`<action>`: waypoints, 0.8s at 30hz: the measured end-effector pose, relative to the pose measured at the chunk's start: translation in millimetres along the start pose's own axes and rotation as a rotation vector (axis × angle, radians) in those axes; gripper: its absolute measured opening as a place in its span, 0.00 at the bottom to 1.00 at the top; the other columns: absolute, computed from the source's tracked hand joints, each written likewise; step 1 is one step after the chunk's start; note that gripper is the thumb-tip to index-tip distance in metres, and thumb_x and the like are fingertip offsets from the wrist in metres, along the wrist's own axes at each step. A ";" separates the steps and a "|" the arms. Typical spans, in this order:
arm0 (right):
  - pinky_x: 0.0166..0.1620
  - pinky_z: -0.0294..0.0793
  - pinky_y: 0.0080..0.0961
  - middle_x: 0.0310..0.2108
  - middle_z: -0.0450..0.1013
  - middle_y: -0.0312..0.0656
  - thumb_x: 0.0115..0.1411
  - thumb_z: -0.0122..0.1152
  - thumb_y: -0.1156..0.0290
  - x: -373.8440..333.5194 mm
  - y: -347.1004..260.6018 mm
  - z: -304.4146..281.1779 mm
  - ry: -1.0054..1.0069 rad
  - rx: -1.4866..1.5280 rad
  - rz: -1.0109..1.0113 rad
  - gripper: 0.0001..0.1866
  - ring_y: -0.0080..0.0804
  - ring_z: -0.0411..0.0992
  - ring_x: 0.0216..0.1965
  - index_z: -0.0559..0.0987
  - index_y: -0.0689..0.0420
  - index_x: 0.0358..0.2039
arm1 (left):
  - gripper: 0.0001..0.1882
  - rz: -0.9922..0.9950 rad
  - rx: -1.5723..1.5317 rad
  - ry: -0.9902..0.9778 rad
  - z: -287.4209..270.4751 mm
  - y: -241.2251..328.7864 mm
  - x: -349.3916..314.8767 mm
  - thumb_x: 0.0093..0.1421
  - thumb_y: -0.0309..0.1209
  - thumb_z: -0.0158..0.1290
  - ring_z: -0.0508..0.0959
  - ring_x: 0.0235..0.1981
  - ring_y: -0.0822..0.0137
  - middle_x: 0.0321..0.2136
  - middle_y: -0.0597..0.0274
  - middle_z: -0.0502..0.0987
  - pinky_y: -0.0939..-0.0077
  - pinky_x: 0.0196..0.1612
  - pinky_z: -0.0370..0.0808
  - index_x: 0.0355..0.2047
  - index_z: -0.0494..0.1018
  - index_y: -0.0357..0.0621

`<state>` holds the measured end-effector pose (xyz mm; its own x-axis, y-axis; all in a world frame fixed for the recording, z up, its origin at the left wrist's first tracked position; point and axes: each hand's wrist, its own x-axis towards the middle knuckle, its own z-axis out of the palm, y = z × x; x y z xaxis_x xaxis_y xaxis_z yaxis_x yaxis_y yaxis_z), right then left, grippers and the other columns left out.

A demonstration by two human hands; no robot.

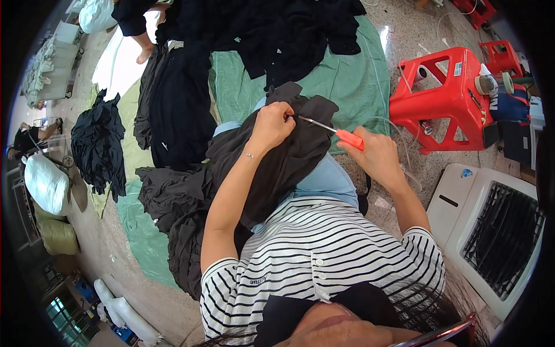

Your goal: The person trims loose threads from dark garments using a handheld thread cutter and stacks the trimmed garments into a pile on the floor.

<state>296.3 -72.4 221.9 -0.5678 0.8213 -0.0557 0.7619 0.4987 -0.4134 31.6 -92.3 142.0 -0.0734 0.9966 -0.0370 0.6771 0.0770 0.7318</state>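
Note:
A dark grey-brown garment point(266, 168) lies bunched across my lap. My left hand point(272, 127) is closed near its upper part, fingers pinched together on the cloth. In my right hand point(373, 159) is a slim tool point(351, 139) with an orange-red handle and a thin metal shaft. The shaft's tip touches or hovers just over the cloth, beside my left fingers; I cannot tell which. What exact kind of tool it is does not show. A pale cord or tube point(402, 128) runs close by my right hand.
Black garments point(277, 34) are piled ahead on a green sheet point(364, 87); more dark clothes point(179, 110) lie to the left. Red plastic stools point(439, 104) and a white air cooler point(448, 199) stand at right. At far left are a stuffed white sack point(46, 184) and another person's foot point(144, 55).

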 end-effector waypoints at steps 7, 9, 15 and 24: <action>0.28 0.69 0.46 0.20 0.73 0.50 0.58 0.64 0.48 -6.4 6.4 -6.6 0.026 0.080 0.195 0.20 0.55 0.74 0.26 0.76 0.54 0.32 | 0.11 0.261 0.067 0.119 0.4 34.2 -18.7 0.52 0.29 0.61 0.76 0.40 0.51 0.39 0.52 0.72 0.59 0.41 0.75 0.35 0.73 0.41; 0.29 0.69 0.45 0.21 0.73 0.50 0.58 0.64 0.49 -17.3 14.9 -10.3 0.044 0.114 0.285 0.20 0.56 0.74 0.27 0.76 0.54 0.34 | 0.12 0.406 0.172 -0.132 4.7 59.9 -37.9 0.50 0.33 0.63 0.75 0.41 0.54 0.37 0.56 0.73 0.63 0.42 0.76 0.31 0.74 0.42; 0.29 0.70 0.48 0.20 0.73 0.51 0.58 0.63 0.48 -53.5 16.1 -17.0 0.030 0.138 0.313 0.21 0.57 0.74 0.27 0.75 0.54 0.33 | 0.07 0.171 0.429 -0.439 27.4 56.8 -27.8 0.52 0.31 0.56 0.81 0.31 0.45 0.24 0.42 0.79 0.54 0.35 0.78 0.26 0.77 0.40; 0.24 0.72 0.40 0.20 0.75 0.46 0.57 0.65 0.50 -78.3 -18.3 -24.3 -0.038 0.118 0.024 0.20 0.48 0.75 0.21 0.74 0.55 0.28 | 0.11 -0.411 -0.212 -0.848 -8.0 27.3 20.8 0.61 0.33 0.57 0.68 0.18 0.78 0.18 0.70 0.67 0.79 0.20 0.67 0.25 0.73 0.41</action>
<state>334.4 -139.1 255.9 -0.5631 0.8202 -0.1005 0.7348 0.4414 -0.5151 42.8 -69.7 166.6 0.3340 0.5889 -0.7359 0.5638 0.5008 0.6567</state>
